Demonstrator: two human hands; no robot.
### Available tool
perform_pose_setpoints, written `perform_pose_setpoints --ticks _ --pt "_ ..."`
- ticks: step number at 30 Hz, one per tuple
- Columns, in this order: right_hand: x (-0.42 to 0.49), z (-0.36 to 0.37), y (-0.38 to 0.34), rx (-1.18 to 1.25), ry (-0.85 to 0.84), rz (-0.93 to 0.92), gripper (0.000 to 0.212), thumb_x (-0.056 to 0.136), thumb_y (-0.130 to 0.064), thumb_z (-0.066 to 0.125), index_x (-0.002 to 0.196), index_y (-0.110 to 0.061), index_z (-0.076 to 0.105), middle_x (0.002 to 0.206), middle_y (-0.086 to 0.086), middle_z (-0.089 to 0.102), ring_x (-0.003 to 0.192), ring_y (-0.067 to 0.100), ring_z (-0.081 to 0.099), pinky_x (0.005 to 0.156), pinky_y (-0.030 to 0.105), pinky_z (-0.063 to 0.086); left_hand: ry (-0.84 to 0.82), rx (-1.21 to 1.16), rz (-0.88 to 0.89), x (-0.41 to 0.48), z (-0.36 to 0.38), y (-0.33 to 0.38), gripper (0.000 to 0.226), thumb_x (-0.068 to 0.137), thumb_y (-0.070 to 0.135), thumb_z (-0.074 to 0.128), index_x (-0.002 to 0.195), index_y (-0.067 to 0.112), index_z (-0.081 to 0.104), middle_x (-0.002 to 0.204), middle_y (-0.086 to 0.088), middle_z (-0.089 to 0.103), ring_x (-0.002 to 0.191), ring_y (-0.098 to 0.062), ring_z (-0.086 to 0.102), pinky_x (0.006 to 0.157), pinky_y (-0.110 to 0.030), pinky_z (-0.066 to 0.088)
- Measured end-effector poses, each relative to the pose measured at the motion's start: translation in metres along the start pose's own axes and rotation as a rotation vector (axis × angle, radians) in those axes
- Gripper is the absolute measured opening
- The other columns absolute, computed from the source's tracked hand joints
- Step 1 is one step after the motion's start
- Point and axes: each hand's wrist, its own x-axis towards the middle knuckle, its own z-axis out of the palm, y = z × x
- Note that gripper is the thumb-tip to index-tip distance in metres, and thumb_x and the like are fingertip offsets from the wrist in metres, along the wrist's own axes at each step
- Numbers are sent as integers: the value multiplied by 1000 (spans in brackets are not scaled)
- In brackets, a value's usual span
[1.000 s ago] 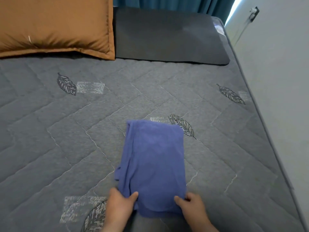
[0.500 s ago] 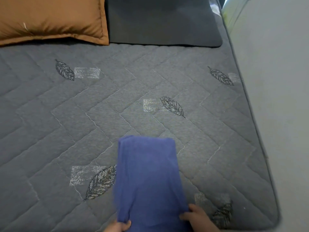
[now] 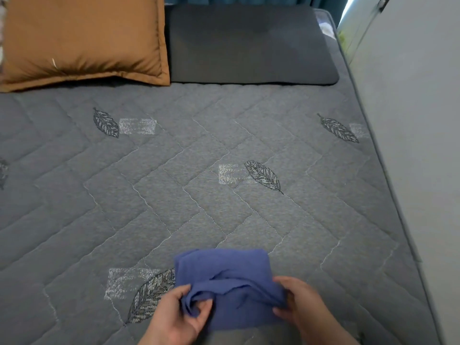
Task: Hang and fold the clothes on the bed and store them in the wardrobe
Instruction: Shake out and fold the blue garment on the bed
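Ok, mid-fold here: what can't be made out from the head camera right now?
Head view:
- Blue garment: what kind it is; folded layers hide its inside, and its near corners are covered by the left hand and right hand.
- White thing beside the dark pillow: too small, partly hidden.
- Brown pillow: cut off by top and left edges.
- Wardrobe: nowhere in view.
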Motion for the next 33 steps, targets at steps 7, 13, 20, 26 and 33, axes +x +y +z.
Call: perform_pose_setpoints --ticks 7,13,20,26,33 --pt "40 32 -2 239 35 -6 42 93 0 56 126 -24 47 96 12 69 85 24 66 67 34 53 77 905 657 30 16 -14 40 97 30 56 135 19 52 146 -3 46 133 -14 42 112 -25 27" --pt "34 35 16 -595 295 -326 23 71 -20 83 85 -13 66 75 0 66 82 26 67 76 40 55 445 1639 949 40 -25 -23 69 76 36 78 136 12 55 151 -15 38 138 -34 36 115 -41 24" --pt "31 46 9 -365 128 -67 23 77 -16 80 90 -14 60 95 7 68 87 23 65 79 38 54 614 774 540 33 -5 1 46 65 17 89 99 3 62 92 -12 70 79 -23 67 71 -32 50" --pt "10 66 -7 -513 63 -326 26 79 -11 71 90 -32 60 90 -15 67 90 10 65 74 19 51 368 788 376 24 0 11 14 78 7 75 91 3 71 84 -9 76 77 -24 73 70 -33 56" --pt "-23 119 -1 -386 -415 -93 26 83 -7 52 100 -13 71 90 1 67 85 12 59 78 28 47 -4 553 296 -4 18 -5 36 85 41 56 95 15 78 99 -5 75 95 -10 71 67 -13 54"
